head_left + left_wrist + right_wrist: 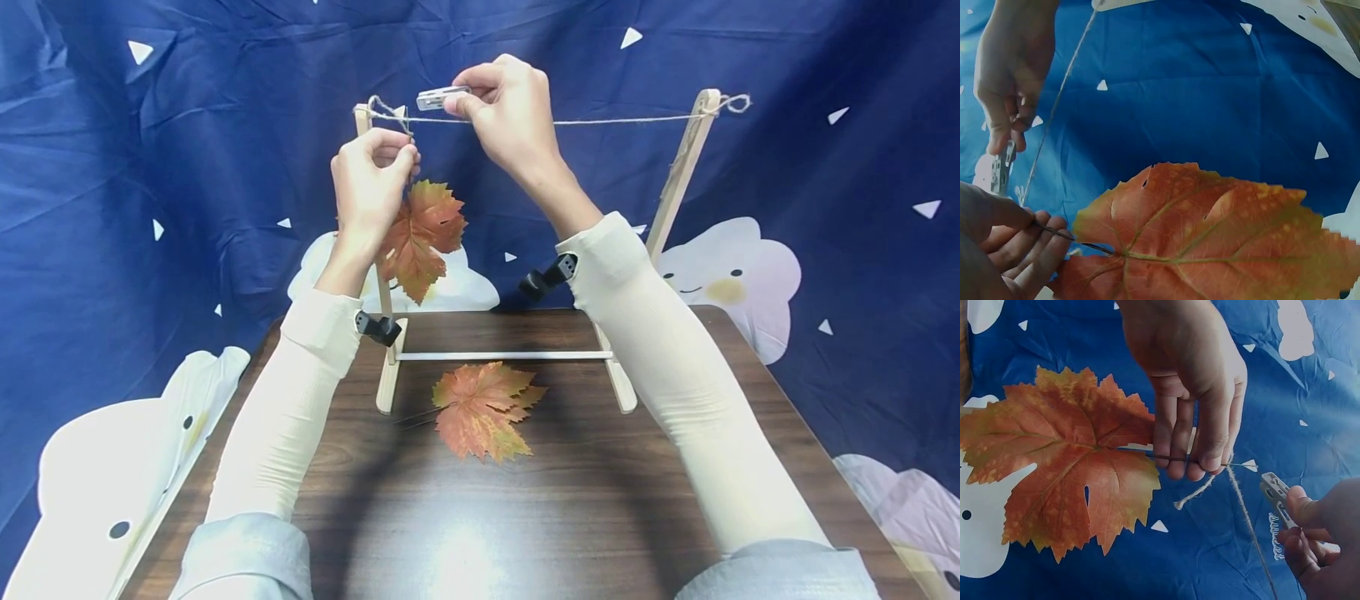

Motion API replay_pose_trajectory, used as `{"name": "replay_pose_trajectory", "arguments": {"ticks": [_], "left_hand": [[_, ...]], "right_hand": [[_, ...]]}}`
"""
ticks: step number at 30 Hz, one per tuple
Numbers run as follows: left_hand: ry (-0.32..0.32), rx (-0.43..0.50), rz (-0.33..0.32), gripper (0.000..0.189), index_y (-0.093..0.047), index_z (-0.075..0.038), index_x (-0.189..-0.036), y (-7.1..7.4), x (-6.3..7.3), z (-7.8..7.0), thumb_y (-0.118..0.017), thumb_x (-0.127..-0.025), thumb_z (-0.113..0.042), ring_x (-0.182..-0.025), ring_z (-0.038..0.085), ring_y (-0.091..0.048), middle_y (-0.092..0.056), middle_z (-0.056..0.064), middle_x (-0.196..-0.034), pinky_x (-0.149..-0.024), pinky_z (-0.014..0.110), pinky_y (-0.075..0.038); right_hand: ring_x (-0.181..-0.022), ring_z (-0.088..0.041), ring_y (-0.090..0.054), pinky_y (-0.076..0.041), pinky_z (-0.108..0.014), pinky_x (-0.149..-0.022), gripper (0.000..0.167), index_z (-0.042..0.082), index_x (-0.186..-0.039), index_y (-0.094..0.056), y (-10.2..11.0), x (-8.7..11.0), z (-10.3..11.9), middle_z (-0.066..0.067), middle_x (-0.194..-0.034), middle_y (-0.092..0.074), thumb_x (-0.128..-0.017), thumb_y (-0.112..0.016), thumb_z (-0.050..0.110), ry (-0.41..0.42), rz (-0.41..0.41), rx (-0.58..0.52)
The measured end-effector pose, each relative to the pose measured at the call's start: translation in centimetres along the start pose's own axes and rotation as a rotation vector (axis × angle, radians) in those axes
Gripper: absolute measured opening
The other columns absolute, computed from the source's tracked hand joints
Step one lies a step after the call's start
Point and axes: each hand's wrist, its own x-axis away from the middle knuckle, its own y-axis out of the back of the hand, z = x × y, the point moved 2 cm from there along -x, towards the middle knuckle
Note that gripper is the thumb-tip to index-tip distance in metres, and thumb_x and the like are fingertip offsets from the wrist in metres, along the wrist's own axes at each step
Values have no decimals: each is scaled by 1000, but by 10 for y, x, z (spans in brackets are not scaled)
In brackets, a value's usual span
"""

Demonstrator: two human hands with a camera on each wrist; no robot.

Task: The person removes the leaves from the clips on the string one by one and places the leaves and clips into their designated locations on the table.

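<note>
My left hand (375, 179) pinches the thin dark stem of an orange-red maple leaf (424, 237) between thumb and fingertips. The leaf hangs below the hand, close to the left post of a wooden frame. In the right wrist view the stem (1169, 457) crosses the fingers and its tip reaches the twine (1244, 512). My right hand (510, 112) pinches a clear clothespin (435, 98) between thumb and forefinger. The clothespin points left, just above the twine and to the right of my left hand.
Twine runs between the left post and the right post (682, 175), with loops tied at both tops. A white crossbar (502, 356) joins the feet. Another autumn leaf (483, 410) lies on the brown table (585, 500). Behind hangs a blue cloth (225, 100) with clouds and triangles.
</note>
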Motion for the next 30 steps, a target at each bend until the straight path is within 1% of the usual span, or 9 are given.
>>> {"name": "replay_pose_trajectory", "arguments": {"ticks": [3, 6, 8, 13, 18, 23, 27, 30], "left_hand": [[-8, 21, 1, 18, -79, -4, -110, 1, 2, -2, -69, -101, -15, -81, 10, -77, -82, 11, -101, -81, 18, -59], [-25, 48, -7, 16, -78, -4, -109, 2, 3, -3, -70, -100, -14, -77, 8, -76, -81, 10, -97, -78, 18, -59], [-33, 79, -8, 15, -76, -3, -108, 2, 3, -4, -71, -99, -12, -74, 8, -75, -79, 9, -93, -76, 19, -60], [-42, 166, 4, 14, -74, -1, -109, 2, 5, -5, -71, -97, -8, -71, 11, -76, -73, 3, -86, -72, 22, -63], [-37, 212, 5, 11, -74, 0, -106, 4, 11, -5, -72, -96, -5, -70, 12, -76, -73, 3, -84, -71, 23, -64], [-26, 230, 17, 9, -73, -1, -103, 4, 15, -6, -72, -95, -6, -71, 12, -76, -73, 1, -83, -72, 23, -64], [-34, 214, 20, 9, -73, -1, -102, 5, 19, -7, -74, -95, -7, -71, 11, -74, -72, -1, -83, -72, 22, -63], [-53, 184, 22, 9, -74, -3, -101, 6, 22, -8, -75, -95, -8, -71, 11, -71, -72, -3, -81, -72, 20, -62]], "right_hand": [[-91, -4, -62, -51, -17, -82, 30, 12, -124, -79, 5, 2, -1, 8, -98, -57, -99, -78, 28, -23, -5, -23], [-89, -6, -60, -51, -18, -81, 35, 14, -130, -76, 11, 4, -4, 6, -104, -60, -99, -78, 30, -30, -5, -46], [-85, -6, -59, -49, -18, -79, 37, 16, -132, -75, 15, 5, -6, 6, -105, -61, -98, -78, 31, -28, -3, -53], [-80, -5, -56, -46, -19, -76, 38, 18, -131, -76, 24, 11, -14, 8, -103, -61, -96, -79, 32, -17, -5, -77], [-77, -5, -61, -50, -20, -74, 37, 17, -126, -77, 32, 16, -22, 8, -100, -65, -94, -82, 33, -26, 3, -125], [-68, -6, -65, -53, -22, -69, 37, 12, -125, -73, 40, 19, -31, 9, -90, -66, -93, -83, 28, -46, 10, -193], [-67, -4, -65, -49, -23, -68, 38, 14, -133, -72, 44, 23, -37, 12, -87, -62, -98, -76, 28, -37, 51, -181], [-67, -6, -65, -47, -25, -68, 35, 16, -133, -74, 48, 27, -41, 11, -86, -59, -100, -72, 29, -17, 73, -166]]}}
